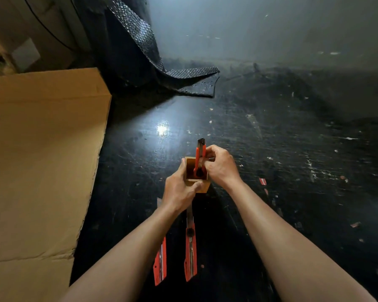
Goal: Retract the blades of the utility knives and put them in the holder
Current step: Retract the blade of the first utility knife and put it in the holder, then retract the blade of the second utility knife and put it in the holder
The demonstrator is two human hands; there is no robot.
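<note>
A small square wooden holder (190,168) stands on the dark floor, and my left hand (179,190) grips its near left side. My right hand (219,165) holds a red utility knife (198,156) upright, its lower end inside the holder and its dark tip sticking up above it. Two more red utility knives lie on the floor between my forearms: one (190,253) with its blade out toward the holder, the other (160,261) partly hidden under my left forearm.
A large flat cardboard box (42,160) fills the left side. A dark bubble-wrap sheet (157,62) drapes down at the back. The black floor (292,149) is scuffed, with small scraps scattered to the right.
</note>
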